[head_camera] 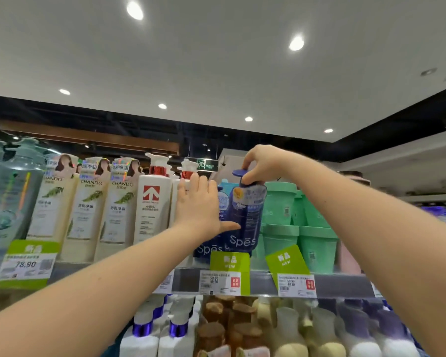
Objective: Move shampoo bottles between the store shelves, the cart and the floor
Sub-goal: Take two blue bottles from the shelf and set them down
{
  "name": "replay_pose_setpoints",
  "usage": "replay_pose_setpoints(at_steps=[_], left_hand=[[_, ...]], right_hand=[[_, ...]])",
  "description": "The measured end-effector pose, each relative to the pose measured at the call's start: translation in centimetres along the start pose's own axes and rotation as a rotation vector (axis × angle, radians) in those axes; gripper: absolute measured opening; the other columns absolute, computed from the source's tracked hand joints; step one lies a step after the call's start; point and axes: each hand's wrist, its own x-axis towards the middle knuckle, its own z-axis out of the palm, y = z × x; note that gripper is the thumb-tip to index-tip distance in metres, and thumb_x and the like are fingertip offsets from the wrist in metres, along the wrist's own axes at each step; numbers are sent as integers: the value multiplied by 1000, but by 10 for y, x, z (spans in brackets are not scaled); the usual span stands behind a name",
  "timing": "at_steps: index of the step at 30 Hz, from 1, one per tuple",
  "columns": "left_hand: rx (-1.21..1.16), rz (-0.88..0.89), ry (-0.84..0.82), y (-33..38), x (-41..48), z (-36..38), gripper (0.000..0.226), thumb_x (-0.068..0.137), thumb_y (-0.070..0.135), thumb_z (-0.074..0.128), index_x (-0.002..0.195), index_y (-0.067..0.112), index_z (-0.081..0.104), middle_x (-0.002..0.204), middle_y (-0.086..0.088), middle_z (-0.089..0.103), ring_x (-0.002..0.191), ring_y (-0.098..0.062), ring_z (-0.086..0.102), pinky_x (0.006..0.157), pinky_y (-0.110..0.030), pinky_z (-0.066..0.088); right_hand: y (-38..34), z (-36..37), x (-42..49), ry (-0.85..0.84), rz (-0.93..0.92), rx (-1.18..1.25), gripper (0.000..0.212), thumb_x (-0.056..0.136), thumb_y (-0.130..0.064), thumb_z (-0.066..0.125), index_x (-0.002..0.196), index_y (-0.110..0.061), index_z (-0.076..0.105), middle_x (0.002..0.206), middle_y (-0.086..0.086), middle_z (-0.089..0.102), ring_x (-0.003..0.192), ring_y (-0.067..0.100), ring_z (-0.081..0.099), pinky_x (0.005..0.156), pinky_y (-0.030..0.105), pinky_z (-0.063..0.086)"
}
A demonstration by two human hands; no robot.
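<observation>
While the left hand [196, 202] is bracing with straight, closed fingers, thumb touching the blue shampoo bottle [247, 217], the right hand [263, 163] is pinching its pump neck between fingertips. Transfer at the shelf [263, 282] is apparently underway; the next move is calling for upright handling past the green tubs [280, 202] beyond.

Right hand [262, 163] pinches the blue bottle [247, 217]; left hand [197, 204] touches its side.

The shelf [264, 280] carries shampoo bottles [151, 202] and green tubs [317, 243].
</observation>
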Motion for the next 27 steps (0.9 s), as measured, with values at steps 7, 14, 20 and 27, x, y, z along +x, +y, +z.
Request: replay_pose_setpoints(at_steps=[7, 14, 20, 27], left_hand=[[125, 21, -98, -4, 1, 13, 132, 55, 98, 31, 151, 8, 8, 159, -13, 10, 146, -34, -6, 109, -68, -5], [135, 99, -101, -22, -1, 16, 125, 62, 92, 36, 152, 11, 5, 161, -7, 1, 146, -29, -14, 109, -65, -9], [152, 131, -125, -28, -7, 14, 117, 68, 88, 38, 152, 15, 3, 161, -7, -8, 145, -28, -18, 112, -63, -6], [131, 153, -130, -34, -13, 6, 111, 73, 84, 39, 152, 15, 3, 161, -6, -8, 145, -27, -19, 114, -59, -3]], right_hand=[[12, 26, 15, -111, 67, 55, 31, 85, -29, 64, 112, -13, 63, 101, 5, 66, 78, 10, 62, 57, 20, 51], [19, 34, 29, -215, 197, 187, 33, 90, -22, 61, 121, -10, 58, 102, 9, 66, 84, 21, 66, 59, 29, 57], [17, 53, 41, -143, 257, 182, 34, 91, -20, 60, 123, -8, 59, 113, 12, 64, 94, 26, 64, 52, 27, 53], [21, 57, 49, -78, 304, 257, 37, 83, -20, 68, 117, -6, 59, 112, 13, 64, 97, 25, 63, 83, 35, 57]])
